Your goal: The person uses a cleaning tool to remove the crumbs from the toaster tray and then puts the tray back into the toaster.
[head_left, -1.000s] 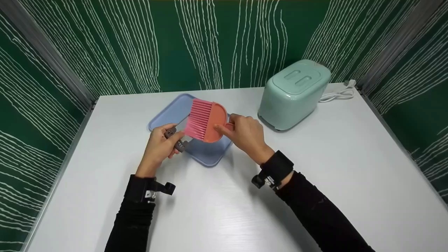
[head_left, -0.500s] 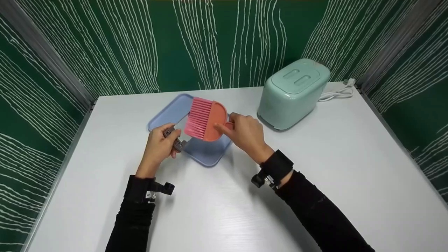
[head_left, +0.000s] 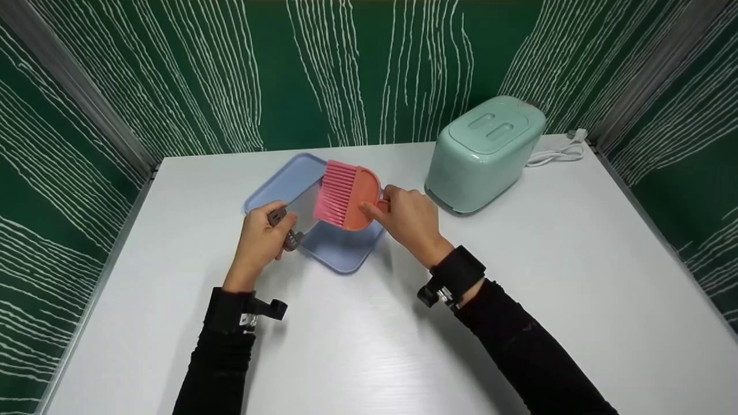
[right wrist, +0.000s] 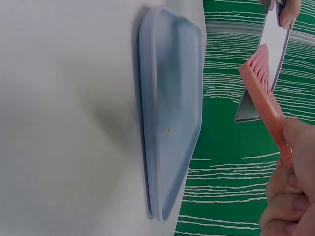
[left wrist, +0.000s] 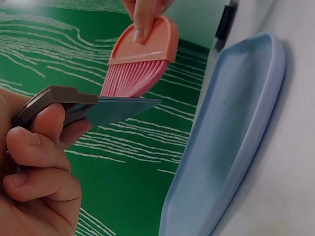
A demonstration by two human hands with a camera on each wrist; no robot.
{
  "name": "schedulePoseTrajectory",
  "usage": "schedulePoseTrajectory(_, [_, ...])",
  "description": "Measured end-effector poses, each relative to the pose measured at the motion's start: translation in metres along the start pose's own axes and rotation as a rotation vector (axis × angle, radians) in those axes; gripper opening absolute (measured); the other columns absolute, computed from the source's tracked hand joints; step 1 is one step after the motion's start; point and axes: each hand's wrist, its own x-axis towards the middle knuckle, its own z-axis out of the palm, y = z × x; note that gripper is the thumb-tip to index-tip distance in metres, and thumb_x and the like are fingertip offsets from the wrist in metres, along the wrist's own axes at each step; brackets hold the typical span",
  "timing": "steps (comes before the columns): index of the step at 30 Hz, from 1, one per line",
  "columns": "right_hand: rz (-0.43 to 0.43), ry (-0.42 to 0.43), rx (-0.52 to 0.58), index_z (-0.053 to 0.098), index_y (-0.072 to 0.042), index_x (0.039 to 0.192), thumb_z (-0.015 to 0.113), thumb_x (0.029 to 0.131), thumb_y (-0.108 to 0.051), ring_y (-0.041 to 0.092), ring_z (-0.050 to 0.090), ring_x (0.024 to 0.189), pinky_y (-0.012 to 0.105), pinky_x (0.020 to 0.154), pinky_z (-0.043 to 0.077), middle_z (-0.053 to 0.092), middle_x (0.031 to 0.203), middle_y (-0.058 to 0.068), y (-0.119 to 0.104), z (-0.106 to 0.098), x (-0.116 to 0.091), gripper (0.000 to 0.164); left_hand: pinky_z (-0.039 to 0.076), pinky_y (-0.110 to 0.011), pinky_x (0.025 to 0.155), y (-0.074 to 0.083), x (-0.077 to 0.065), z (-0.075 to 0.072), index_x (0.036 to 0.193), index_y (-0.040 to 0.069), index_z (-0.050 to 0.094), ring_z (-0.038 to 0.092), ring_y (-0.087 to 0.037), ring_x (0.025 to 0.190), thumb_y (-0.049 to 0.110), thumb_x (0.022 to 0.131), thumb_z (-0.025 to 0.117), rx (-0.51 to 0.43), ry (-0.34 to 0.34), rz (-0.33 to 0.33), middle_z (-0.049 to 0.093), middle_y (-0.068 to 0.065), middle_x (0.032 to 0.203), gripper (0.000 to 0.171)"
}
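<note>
Gripping a bristly pink brush (head_left: 345,196), right hand (head_left: 408,222); left hand (head_left: 260,242) pinches flat metal tray (head_left: 302,208).

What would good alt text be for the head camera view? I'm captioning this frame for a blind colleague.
A person's right hand holds a pink brush against a flat shiny tray gripped by the left hand, both above a blue tray on a white table. A mint-green toaster stands to the right, before green patterned walls.

One pink brush (head_left: 347,196), one blue tray (head_left: 288,180), one metal plate (head_left: 305,207), one mint toaster (head_left: 483,154), two hands.
</note>
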Motion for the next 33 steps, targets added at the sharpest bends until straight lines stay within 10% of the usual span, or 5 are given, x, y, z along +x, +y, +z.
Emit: schedulePoseTrajectory(33, [0.05,0.104,-0.104,0.062,-0.012,0.077,0.075,0.096,-0.059,0.022,0.053,0.056,0.034,0.05,0.032,0.052,0.061,0.0,0.024,0.001,0.001,0.053,0.052,-0.021,0.047,0.005,0.0,0.001,0.118,-0.004,0.075,0.062,-0.01,0.059,0.01,0.103,0.061,0.105,0.019,-0.021,0.075,-0.026,0.1,0.025])
